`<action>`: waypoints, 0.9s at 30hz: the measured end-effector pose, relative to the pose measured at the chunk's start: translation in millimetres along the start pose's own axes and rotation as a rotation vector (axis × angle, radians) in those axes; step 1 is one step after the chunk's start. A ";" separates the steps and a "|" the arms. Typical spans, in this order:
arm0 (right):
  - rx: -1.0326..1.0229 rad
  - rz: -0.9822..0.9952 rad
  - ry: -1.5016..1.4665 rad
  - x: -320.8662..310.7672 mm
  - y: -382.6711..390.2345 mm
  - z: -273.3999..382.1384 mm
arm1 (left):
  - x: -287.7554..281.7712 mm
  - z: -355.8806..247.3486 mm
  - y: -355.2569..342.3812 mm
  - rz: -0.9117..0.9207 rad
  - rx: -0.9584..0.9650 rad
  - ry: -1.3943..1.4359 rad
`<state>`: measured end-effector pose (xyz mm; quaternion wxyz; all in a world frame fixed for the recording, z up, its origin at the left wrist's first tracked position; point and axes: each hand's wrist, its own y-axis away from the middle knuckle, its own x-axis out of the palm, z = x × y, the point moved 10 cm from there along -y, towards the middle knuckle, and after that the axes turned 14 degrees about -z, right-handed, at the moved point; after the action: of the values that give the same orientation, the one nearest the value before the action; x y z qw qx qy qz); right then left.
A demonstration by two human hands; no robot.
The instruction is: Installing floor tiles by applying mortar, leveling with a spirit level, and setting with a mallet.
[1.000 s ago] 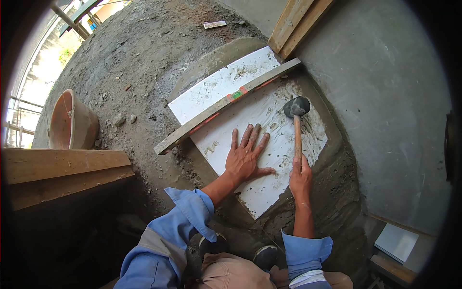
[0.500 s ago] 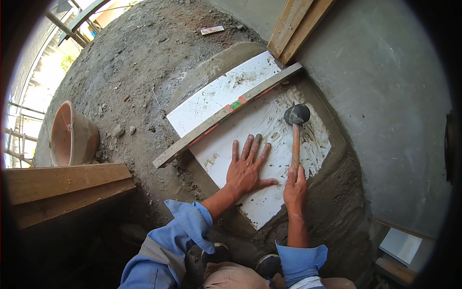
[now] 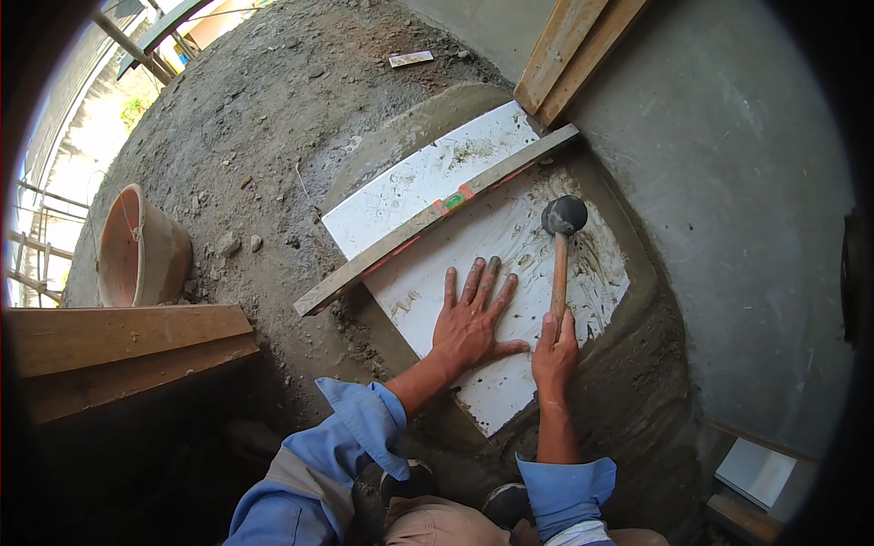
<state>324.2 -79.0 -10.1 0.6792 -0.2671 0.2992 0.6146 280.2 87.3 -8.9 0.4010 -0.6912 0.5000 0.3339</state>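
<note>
My left hand point(image 3: 471, 318) lies flat with fingers spread on a large white tile point(image 3: 423, 300) smeared with wet mortar. In my right hand point(image 3: 554, 359) is the wooden handle of a rubber mallet point(image 3: 564, 216); its black head is over the right part of the tile. A long spirit level point(image 3: 382, 259) with a green vial rests across the tile, beyond my left hand. Past the level, more white tile surface point(image 3: 437, 164) shows, spotted with mortar; whether it is a separate tile I cannot tell.
Wet mortar point(image 3: 637, 364) borders the tile on the right. An orange-pink bucket point(image 3: 164, 250) stands at the left on rough ground. Wooden boards point(image 3: 137, 341) jut in at the left, and wooden posts point(image 3: 569, 55) rise at the tile's far corner. Another white tile point(image 3: 756, 471) lies lower right.
The whole view has shifted slightly. My left hand stays flat on the tile, and my right hand still grips the mallet, its head almost in the same place.
</note>
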 end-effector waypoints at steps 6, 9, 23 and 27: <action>-0.033 -0.039 0.006 -5.8 1.0 7.9 | 0.1 -2.1 -1.6 0.013 -0.005 0.007; -0.048 -0.054 0.034 -4.4 1.4 4.1 | 0.1 -2.6 -1.8 0.030 -0.011 0.017; -0.041 -0.104 -0.025 -11.3 -0.2 5.0 | 12.2 -4.0 -53.2 0.007 0.062 0.037; -0.017 -0.090 -0.007 -10.2 -4.4 3.3 | 16.6 -3.7 -83.1 -0.032 0.031 -0.010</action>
<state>328.2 -83.9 -0.4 0.7050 -0.2837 0.2795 0.5869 364.7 91.9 -3.3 0.4194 -0.6912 0.4918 0.3233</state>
